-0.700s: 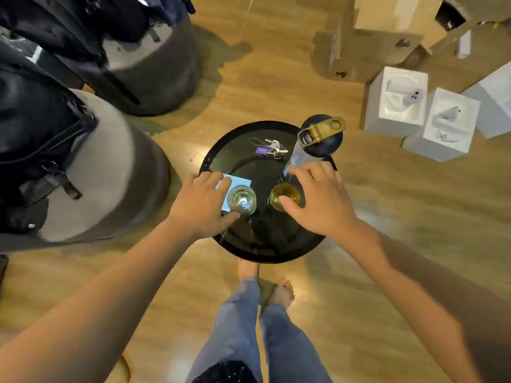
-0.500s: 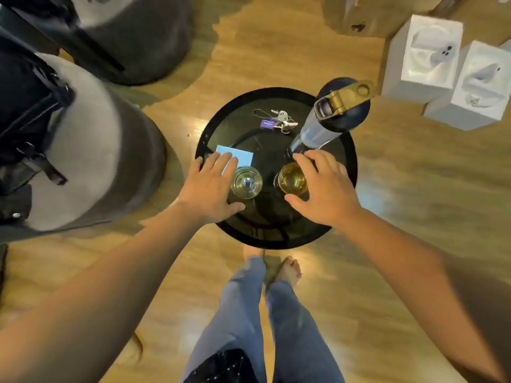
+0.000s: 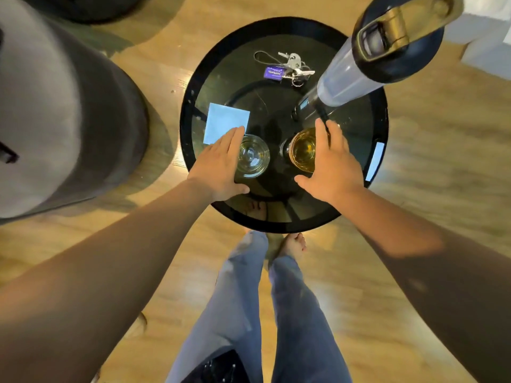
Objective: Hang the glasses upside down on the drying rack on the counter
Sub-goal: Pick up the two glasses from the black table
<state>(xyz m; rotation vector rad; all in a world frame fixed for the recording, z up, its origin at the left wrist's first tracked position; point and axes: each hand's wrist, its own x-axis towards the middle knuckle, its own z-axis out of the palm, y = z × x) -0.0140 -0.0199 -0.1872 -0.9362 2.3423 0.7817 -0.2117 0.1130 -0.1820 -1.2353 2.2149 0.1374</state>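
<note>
Round black glass table (image 3: pixel 193 87) on wood floor. Clear glass (image 3: pixel 254 157) and amber glass (image 3: pixel 302 150) upright, side by side near front edge. Left hand (image 3: pixel 221 167) spread beside clear glass, right hand (image 3: pixel 331 167) spread at amber glass; contact unclear. Keys (image 3: pixel 290 68), blue note (image 3: pixel 225 125), tall bottle (image 3: pixel 359 62) behind.
</note>
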